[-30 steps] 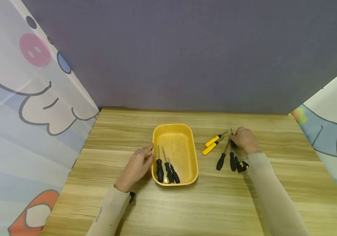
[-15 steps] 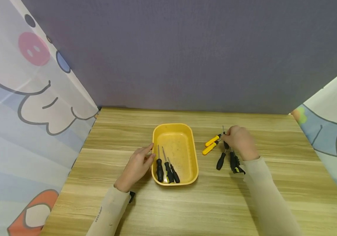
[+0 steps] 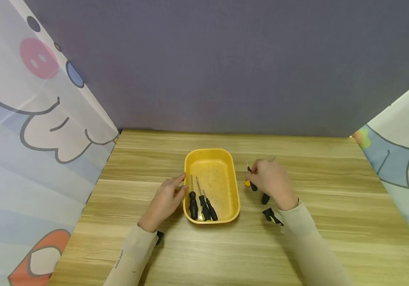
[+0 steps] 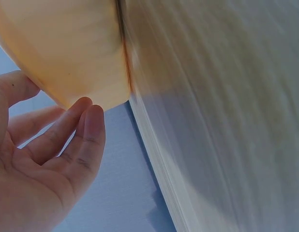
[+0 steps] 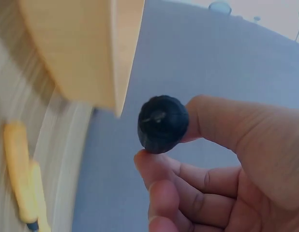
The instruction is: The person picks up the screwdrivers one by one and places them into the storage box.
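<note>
Right hand [image 3: 271, 182] pinches black-handled screwdriver [image 5: 162, 123] at handle between thumb and fingers, just right of yellow plastic tray [image 3: 212, 158]. Left hand [image 3: 165, 200] lies flat-fingered against tray's left wall. Risk: light pinch slips, tool falls short onto wooden table [image 3: 333, 222]; shaft tip clips rim.

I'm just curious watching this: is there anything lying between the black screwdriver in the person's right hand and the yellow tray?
Nothing visible does. The right hand pinches the black screwdriver just right of the yellow tray, with only bare table between them. The right half of the tray is free; three screwdrivers lie along its left side.
</note>
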`<move>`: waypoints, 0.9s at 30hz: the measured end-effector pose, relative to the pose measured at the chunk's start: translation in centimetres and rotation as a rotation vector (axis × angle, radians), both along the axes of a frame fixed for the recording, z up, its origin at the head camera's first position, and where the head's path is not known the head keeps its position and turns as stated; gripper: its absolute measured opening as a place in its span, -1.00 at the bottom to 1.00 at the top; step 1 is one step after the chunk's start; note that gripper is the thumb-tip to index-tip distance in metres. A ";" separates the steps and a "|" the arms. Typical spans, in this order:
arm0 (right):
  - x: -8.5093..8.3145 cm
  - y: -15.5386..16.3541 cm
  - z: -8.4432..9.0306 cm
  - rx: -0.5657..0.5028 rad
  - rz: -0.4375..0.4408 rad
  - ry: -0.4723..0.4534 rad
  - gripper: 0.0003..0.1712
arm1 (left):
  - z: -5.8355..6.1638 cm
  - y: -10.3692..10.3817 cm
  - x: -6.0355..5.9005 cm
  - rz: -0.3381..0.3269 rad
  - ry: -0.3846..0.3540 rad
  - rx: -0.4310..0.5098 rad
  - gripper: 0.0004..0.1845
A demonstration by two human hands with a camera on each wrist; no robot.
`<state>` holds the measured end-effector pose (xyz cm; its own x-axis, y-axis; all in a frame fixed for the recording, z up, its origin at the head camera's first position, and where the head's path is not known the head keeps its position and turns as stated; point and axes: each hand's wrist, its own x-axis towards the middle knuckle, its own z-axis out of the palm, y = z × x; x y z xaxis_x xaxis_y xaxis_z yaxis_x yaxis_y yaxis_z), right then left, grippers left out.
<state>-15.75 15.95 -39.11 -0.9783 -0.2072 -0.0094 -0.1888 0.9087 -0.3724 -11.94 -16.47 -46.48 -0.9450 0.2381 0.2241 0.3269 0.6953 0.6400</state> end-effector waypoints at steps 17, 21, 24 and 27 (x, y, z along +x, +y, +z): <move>2.5 -7.6 -2.3 -0.055 0.191 0.015 -0.47 | 0.3 0.1 0.1 0.002 -0.020 -0.029 -0.49; 2.9 -8.5 -3.1 -0.016 0.214 0.017 -0.47 | 0.2 0.1 0.0 0.000 -0.012 -0.032 -0.50; 3.2 -9.0 -3.7 -0.004 0.217 -0.004 -0.53 | 0.1 0.1 0.0 -0.002 -0.002 -0.027 -0.50; 3.4 -9.3 -4.3 0.000 0.209 -0.029 -0.60 | 0.1 0.1 0.1 -0.001 0.001 -0.028 -0.50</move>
